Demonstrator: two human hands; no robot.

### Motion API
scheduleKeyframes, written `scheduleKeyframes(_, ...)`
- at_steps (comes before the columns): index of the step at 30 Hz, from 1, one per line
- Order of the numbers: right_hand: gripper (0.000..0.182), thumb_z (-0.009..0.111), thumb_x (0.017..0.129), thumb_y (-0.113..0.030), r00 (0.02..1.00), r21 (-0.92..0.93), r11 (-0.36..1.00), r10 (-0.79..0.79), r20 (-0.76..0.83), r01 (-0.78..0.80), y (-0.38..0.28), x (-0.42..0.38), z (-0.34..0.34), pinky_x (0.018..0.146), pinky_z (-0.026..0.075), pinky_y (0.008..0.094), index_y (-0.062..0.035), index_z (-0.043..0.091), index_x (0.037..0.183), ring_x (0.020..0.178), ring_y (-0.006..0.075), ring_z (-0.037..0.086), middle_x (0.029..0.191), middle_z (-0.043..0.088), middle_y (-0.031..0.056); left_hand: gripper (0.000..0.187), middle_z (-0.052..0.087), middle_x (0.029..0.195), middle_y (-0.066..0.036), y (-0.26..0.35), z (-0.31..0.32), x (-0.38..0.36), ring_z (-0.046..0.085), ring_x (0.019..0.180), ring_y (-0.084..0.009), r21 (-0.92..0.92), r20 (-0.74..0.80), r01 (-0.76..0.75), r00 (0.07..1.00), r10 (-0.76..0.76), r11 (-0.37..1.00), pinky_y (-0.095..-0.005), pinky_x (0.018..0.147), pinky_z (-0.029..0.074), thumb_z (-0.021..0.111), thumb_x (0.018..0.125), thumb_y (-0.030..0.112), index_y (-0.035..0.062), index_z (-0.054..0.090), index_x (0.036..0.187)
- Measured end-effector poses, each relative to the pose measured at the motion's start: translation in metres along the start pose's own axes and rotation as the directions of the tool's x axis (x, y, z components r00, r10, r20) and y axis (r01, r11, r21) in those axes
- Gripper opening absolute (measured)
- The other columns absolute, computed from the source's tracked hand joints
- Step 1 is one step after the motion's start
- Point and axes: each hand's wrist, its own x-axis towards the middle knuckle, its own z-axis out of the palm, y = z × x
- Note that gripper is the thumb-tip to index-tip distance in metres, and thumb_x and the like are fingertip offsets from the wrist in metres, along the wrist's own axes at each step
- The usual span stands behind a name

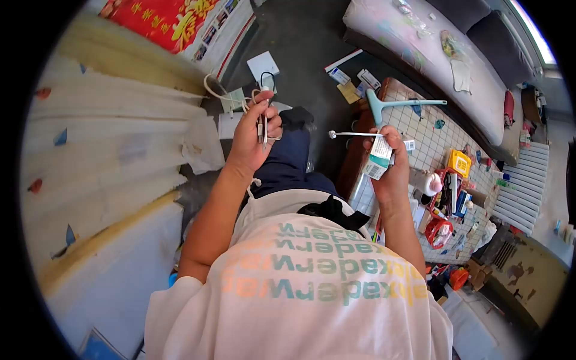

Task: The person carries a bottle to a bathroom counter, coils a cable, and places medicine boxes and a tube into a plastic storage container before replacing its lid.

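Note:
My left hand (257, 132) is raised in front of me, fingers closed round a bundle of cables. A pale cable (211, 90) loops out to its left, and a short black cable (274, 77) curls above the fingers. My right hand (390, 157) grips a small white and teal box (379, 159) with printed labels. From beside that box a thin white cable (354, 134) sticks out leftward, ending in a small plug-like head. A pale teal squeegee (396, 104) reaches up from the right fingertips, overlapping the table; I cannot tell whether those fingers hold it.
At right stands a tile-patterned table (414, 135) bearing a yellow pack (459, 162), a red basket (438, 233) and small items. Papers and boxes (263, 65) lie on the floor ahead. A plastic-covered sofa (420, 42) is behind the table; a pale curtain (114, 138) hangs left.

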Motion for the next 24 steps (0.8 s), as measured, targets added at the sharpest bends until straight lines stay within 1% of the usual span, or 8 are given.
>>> scheduleKeyframes(4, 0.015, 0.048, 0.077, -0.019, 1.0, 0.02, 0.999, -0.028, -0.012, 0.028, -0.031, 0.061, -0.001, 0.068, 0.044, 0.0265, -0.0078, 0.051, 0.087, 0.075, 0.0176, 0.054, 0.089, 0.052, 0.0079, 0.015, 0.045, 0.059, 0.003, 0.013, 0.023, 0.077, 0.036, 0.049, -0.0035, 0.333, -0.003, -0.028, 1.0, 0.031, 0.942, -0.0148, 0.044, 0.028, 0.049, 0.083, 0.009, 0.0067, 0.056, 0.096)
scheduleKeyframes(8, 0.015, 0.049, 0.078, -0.02, 0.99, -0.032, 0.995, -0.102, -0.1, 0.099, -0.062, 0.142, 0.011, 0.068, 0.044, 0.0258, -0.0076, 0.051, 0.087, 0.075, 0.0166, 0.054, 0.088, 0.052, 0.007, 0.021, 0.038, 0.056, 0.008, 0.031, 0.05, 0.173, 0.033, 0.051, 0.0, 0.834, 0.01, -0.092, 0.988, 0.152, 0.544, -0.0159, 0.046, 0.025, 0.051, 0.081, 0.01, 0.0068, 0.059, 0.1)
scheduleKeyframes(11, 0.015, 0.05, 0.077, -0.02, 0.982, -0.015, 0.991, -0.136, -0.134, 0.136, -0.081, 0.224, 0.021, 0.066, 0.044, 0.0253, -0.0076, 0.051, 0.086, 0.074, 0.0157, 0.054, 0.086, 0.052, 0.0063, 0.019, 0.045, 0.063, 0.006, 0.062, 0.059, 0.262, 0.038, 0.054, -0.0027, 0.917, 0.158, -0.188, 0.981, 0.111, 0.352, -0.0165, 0.05, 0.03, 0.052, 0.08, 0.011, 0.0074, 0.061, 0.097)
scheduleKeyframes(13, 0.015, 0.049, 0.075, -0.018, 0.978, -0.017, 0.993, -0.116, -0.172, 0.115, -0.093, 0.286, 0.039, 0.065, 0.045, 0.0253, -0.007, 0.051, 0.085, 0.073, 0.0153, 0.054, 0.084, 0.051, 0.0061, 0.018, 0.056, 0.069, -0.002, 0.099, 0.072, 0.323, 0.056, 0.068, -0.0116, 0.998, 0.065, -0.066, 0.996, 0.069, 0.012, -0.0251, 0.063, 0.042, 0.052, 0.079, 0.018, 0.0137, 0.061, 0.094)
scheduleKeyframes(17, 0.012, 0.049, 0.078, -0.017, 0.998, 0.046, 0.999, -0.019, -0.068, 0.022, -0.127, 0.405, 0.1, 0.068, 0.045, 0.0263, -0.0077, 0.051, 0.084, 0.073, 0.0166, 0.053, 0.085, 0.05, 0.0058, 0.018, 0.061, 0.08, -0.007, 0.167, 0.112, 0.416, 0.059, 0.076, -0.0201, 0.983, 0.068, -0.043, 0.988, 0.136, -0.181, -0.0292, 0.067, 0.044, 0.051, 0.079, 0.02, 0.0152, 0.061, 0.092)
scheduleKeyframes(18, 0.013, 0.049, 0.075, -0.016, 0.991, 0.031, 0.999, -0.027, -0.128, 0.032, -0.138, 0.428, 0.121, 0.064, 0.044, 0.024, -0.0068, 0.05, 0.084, 0.072, 0.0143, 0.053, 0.08, 0.052, 0.0053, 0.018, 0.062, 0.082, -0.007, 0.182, 0.12, 0.435, 0.059, 0.076, -0.0212, 0.971, 0.069, -0.035, 0.988, 0.136, -0.238, -0.0294, 0.068, 0.044, 0.05, 0.079, 0.02, 0.0151, 0.061, 0.092)
scheduleKeyframes(22, 0.014, 0.049, 0.076, -0.018, 0.999, 0.029, 0.999, -0.017, -0.034, 0.018, -0.175, 0.511, 0.167, 0.065, 0.044, 0.0245, -0.0064, 0.05, 0.084, 0.072, 0.015, 0.053, 0.085, 0.051, 0.0071, 0.019, 0.061, 0.077, -0.007, 0.222, 0.142, 0.5, 0.059, 0.073, -0.0223, 0.947, 0.046, 0.017, 0.981, 0.189, -0.32, -0.0314, 0.064, 0.043, 0.048, 0.08, 0.022, 0.0153, 0.06, 0.092)
scheduleKeyframes(24, 0.015, 0.05, 0.077, -0.02, 0.999, 0.022, 1.0, -0.019, -0.038, 0.02, -0.195, 0.55, 0.18, 0.067, 0.044, 0.0261, -0.0071, 0.05, 0.084, 0.073, 0.0166, 0.053, 0.084, 0.05, 0.007, 0.019, 0.06, 0.071, -0.007, 0.234, 0.15, 0.53, 0.058, 0.068, -0.0217, 0.962, 0.015, 0.039, 0.981, 0.192, -0.27, -0.0317, 0.061, 0.042, 0.048, 0.08, 0.022, 0.0151, 0.06, 0.092)
